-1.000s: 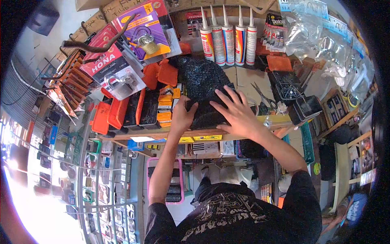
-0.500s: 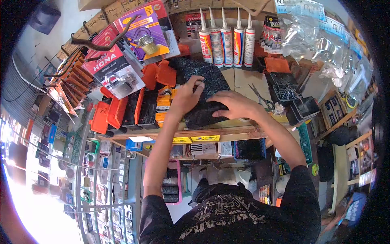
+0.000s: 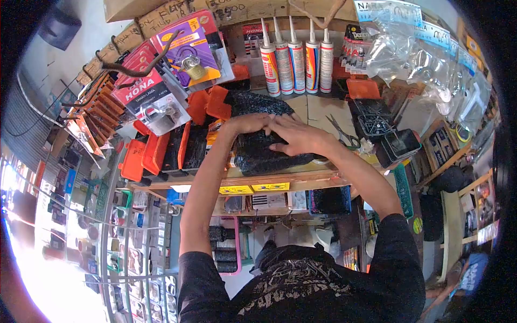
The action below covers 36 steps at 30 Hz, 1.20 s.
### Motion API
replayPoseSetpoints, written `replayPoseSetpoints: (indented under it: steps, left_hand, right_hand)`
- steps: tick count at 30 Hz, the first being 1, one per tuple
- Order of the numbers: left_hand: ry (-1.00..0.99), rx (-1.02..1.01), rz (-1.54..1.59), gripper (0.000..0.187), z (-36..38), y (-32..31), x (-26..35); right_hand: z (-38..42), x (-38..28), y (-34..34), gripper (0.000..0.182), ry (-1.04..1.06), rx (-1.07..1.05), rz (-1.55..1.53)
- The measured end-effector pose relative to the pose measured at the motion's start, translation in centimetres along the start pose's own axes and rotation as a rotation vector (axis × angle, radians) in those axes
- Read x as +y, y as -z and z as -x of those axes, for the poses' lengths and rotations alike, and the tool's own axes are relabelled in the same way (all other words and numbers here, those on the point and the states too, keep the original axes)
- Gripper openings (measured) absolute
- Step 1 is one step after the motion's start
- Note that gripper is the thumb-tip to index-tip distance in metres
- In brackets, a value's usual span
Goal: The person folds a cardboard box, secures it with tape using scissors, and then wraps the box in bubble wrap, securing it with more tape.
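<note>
A glossy, crinkled black plastic bundle [image 3: 261, 156] lies on the wooden counter, its far part [image 3: 258, 102] spreading towards the back. My left hand [image 3: 252, 124] rests across its top, fingers stretched to the right and partly covered by the other hand. Pressed flat beside it is my right hand [image 3: 296, 137], with the thumb apart from the fingers and the fingertips meeting the left ones. What the black plastic contains, if anything, is hidden. Scissors [image 3: 344, 132] lie just right of the right hand.
Several sealant tubes [image 3: 293, 62] stand behind the bundle. Orange-lidded boxes [image 3: 156, 148] are at the left, under hanging padlock packs [image 3: 153, 102]. A black tray of screws [image 3: 374, 118] sits at the right, below hanging plastic packs [image 3: 431, 64]. The counter's front edge [image 3: 301, 183] is near me.
My left hand has moved from a raised, curled pose to lying flat over the bundle, against my right hand. The bundle's front part is now broader, and the view has shifted slightly.
</note>
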<state>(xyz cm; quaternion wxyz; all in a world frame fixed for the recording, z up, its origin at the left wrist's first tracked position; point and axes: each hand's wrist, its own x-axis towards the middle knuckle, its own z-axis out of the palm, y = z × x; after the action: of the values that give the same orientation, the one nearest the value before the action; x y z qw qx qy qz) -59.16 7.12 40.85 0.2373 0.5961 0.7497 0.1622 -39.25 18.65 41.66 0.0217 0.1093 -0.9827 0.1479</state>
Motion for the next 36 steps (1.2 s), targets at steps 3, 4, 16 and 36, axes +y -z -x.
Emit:
replayPoseSetpoints:
  steps: [3, 4, 16, 36]
  left_hand:
    - [-0.141, -0.096, 0.116, 0.07, -0.7, 0.1, -2.0]
    - [-0.037, -0.083, 0.169, 0.073, -0.5, 0.1, -1.7]
    - [0.136, -0.167, 0.158, 0.076, -1.5, 1.0, -0.3]
    - [0.294, 0.3, -0.763, 0.053, -6.1, 2.9, -0.1]
  right_hand:
    - [0.1, -1.0, -0.3, 0.034, 0.158, 0.246, -0.038]
    - [0.1, -1.1, -1.0, 0.034, 0.146, 0.237, -0.028]
    - [-0.3, 0.6, 0.5, 0.074, -0.016, -0.14, -0.193]
    - [-1.7, 1.5, -0.2, 0.048, -0.034, 0.094, -0.055]
